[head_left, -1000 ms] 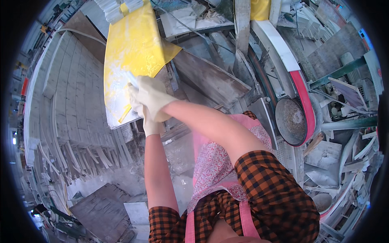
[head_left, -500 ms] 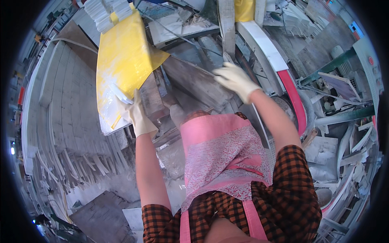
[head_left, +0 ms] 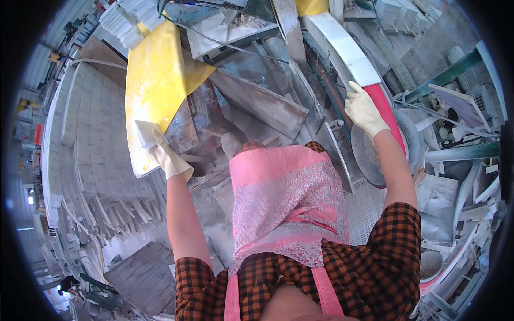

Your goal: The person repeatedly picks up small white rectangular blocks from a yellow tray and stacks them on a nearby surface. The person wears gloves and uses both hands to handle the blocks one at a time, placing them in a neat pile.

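My left hand (head_left: 166,154), in a cream glove, grips a small stack of flat white tile-like pieces (head_left: 145,134) at the near end of the yellow sheet (head_left: 155,69). The fingers lie partly behind the pieces. My right hand (head_left: 365,109), gloved the same way, is over the left edge of a red strip (head_left: 378,99), just below a long white slab (head_left: 348,48) on the curved rail. Its index finger reaches toward the slab's near end, the other fingers are loosely bent, and nothing shows in them. Whether it touches the strip I cannot tell.
White slabs (head_left: 120,27) are piled at the yellow sheet's far end. Long stacked pale strips (head_left: 93,128) stand on the left. Dusty boards (head_left: 262,104) lie between my hands. A round grey wheel-like disc (head_left: 367,155) sits under the red strip; green bars (head_left: 455,151) and scrap lie right.
My right hand has moved right, from above the boards to the red strip. My left hand has turned the white pieces so their broad face shows. The view has shifted slightly.
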The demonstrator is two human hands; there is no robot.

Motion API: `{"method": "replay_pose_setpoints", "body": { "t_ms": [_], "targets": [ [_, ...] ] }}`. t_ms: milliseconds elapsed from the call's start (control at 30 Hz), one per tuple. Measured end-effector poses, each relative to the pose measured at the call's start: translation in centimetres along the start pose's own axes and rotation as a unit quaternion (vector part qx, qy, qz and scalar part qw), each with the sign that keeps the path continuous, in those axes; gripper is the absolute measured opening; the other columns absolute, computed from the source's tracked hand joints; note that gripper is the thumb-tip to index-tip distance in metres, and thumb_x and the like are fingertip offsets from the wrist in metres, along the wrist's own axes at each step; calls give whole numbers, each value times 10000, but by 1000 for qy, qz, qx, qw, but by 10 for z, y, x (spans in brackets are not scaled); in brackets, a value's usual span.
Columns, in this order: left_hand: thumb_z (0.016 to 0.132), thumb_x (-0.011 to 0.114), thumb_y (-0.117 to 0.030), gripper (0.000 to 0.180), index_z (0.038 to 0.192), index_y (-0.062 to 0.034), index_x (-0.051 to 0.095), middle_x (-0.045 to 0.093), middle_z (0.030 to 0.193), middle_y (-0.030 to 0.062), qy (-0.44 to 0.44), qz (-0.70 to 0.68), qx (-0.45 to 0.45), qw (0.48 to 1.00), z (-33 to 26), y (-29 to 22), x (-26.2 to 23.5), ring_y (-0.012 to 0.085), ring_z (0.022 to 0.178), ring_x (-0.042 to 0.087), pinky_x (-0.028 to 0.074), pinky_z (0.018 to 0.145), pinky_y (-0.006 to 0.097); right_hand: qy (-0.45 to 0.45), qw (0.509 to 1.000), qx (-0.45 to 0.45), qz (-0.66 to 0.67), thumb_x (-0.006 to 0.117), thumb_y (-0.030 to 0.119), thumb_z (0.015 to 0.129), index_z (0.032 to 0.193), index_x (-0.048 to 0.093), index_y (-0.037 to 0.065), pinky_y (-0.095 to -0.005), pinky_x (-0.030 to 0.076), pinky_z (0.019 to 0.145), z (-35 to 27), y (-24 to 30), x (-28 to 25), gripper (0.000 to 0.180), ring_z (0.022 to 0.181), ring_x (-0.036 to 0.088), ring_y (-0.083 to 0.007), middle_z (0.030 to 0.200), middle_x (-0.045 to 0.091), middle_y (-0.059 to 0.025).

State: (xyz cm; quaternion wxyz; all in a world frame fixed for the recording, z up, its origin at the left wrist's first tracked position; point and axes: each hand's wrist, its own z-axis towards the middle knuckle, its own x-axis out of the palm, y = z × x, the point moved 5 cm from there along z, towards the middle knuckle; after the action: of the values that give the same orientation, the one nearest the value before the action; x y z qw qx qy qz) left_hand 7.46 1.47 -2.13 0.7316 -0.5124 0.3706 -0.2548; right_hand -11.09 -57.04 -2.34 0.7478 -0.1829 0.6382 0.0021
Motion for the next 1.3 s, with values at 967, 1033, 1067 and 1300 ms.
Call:
{"method": "replay_pose_setpoints", "body": {
  "t_ms": [967,1033,1067,1300],
  "targets": [
    [895,699,-598,793,1362,39,628,674,1322,240,11,108,-62,992,17,23,-5,359,1232,645,473,1070,433,48,999,-1,9,621,120,830,765,712,31,-399,426,1146,2,4,11,143,743,701,-278,641,672,-138],
    [896,698,-599,792,1362,38,630,675,1321,241,11,114,-65,991,15,21,-5,361,1233,645,474,1069,432,61,998,-5,-11,610,102,839,814,723,6,-395,430,1143,1,4,12,150,747,703,-281,641,674,-144],
    [896,699,-599,791,1360,37,632,677,1318,241,9,119,-67,991,15,19,-5,362,1232,645,474,1069,432,61,998,-7,-18,605,94,844,839,728,-6,-393,432,1141,1,4,12,158,749,704,-282,642,675,-146],
    [880,699,-633,824,1247,105,688,719,1212,259,-21,149,-47,987,14,14,-6,349,1136,695,514,988,436,37,999,27,-8,563,55,881,1044,730,-70,-392,432,1143,1,4,15,265,791,715,-287,695,705,-156]
  ]
}}
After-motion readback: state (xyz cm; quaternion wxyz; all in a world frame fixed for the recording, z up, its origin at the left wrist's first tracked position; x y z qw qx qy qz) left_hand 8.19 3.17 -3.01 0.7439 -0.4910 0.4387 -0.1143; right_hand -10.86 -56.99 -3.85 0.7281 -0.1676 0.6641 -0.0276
